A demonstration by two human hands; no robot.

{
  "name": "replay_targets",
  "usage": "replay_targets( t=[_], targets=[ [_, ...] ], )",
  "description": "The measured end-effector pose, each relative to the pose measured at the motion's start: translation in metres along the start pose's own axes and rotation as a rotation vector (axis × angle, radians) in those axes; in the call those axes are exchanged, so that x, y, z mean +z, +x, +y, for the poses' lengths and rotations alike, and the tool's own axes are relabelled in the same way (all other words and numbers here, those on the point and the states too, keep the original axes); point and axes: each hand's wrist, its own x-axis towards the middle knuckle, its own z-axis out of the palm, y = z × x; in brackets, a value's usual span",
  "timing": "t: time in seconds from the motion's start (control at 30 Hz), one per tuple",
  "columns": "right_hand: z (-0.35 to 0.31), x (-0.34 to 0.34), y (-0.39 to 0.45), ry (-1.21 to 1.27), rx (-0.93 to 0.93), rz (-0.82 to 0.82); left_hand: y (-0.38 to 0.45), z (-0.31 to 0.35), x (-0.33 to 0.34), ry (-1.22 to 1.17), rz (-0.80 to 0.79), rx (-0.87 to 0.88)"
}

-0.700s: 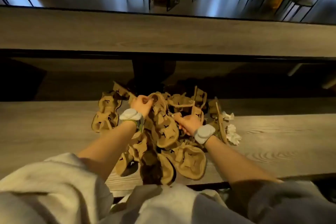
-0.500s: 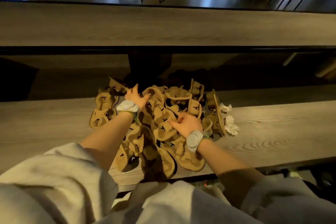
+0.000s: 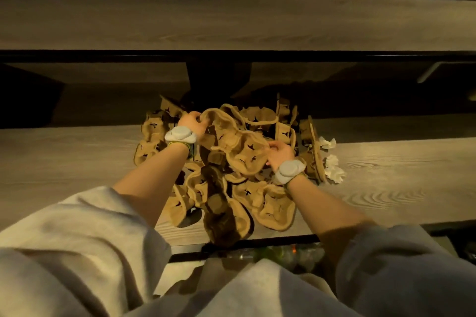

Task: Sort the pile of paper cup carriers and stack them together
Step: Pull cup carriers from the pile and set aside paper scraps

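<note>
Worktop (image 3: 386,188): grey woodgrain, dim room. Carrier pile (image 3: 219,188) at near edge, count unclear. Two tissues (image 3: 332,170) beside it. Left hand (image 3: 192,122) and right hand (image 3: 279,153) each closed on one lifted carrier (image 3: 231,139).

We reach forward with both bare forearms, grey sleeves pushed back near the elbows. Our left hand (image 3: 192,123) sits further out, fingers curled shut in a grip on a brown carrier (image 3: 233,140), pale wristband facing up. Our right hand (image 3: 281,154) is nearer and lower, fingers pinched on the same carrier's opposite edge, its own wristband showing. The two hands are well apart, the left arm angled inward.
</note>
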Motion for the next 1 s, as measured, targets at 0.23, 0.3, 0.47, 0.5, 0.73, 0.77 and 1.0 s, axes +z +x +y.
replay_targets(
  t=[0.23,0.3,0.47,0.5,0.73,0.77,1.0],
  targets=[
    [0.002,-0.041,0.019,0.275,0.098,-0.181,-0.042,0.014,0.012,-0.188,0.074,-0.088],
    [0.008,-0.052,0.024,0.354,0.149,-0.28,-0.056,0.02,0.02,-0.236,0.114,-0.126],
    [0.027,-0.087,0.02,0.318,0.167,-0.415,-0.09,0.031,0.05,-0.291,0.174,-0.204],
    [0.031,-0.094,0.019,0.315,0.168,-0.444,-0.096,0.033,0.057,-0.298,0.187,-0.21],
    [0.061,-0.13,0.013,0.186,0.186,-0.572,-0.138,0.041,0.094,-0.366,0.203,-0.352],
    [0.067,-0.136,0.013,0.147,0.189,-0.581,-0.144,0.041,0.1,-0.351,0.181,-0.362],
    [0.097,-0.173,0.018,0.103,0.155,-0.494,-0.163,0.065,0.137,-0.404,0.06,-0.375]
  ],
)
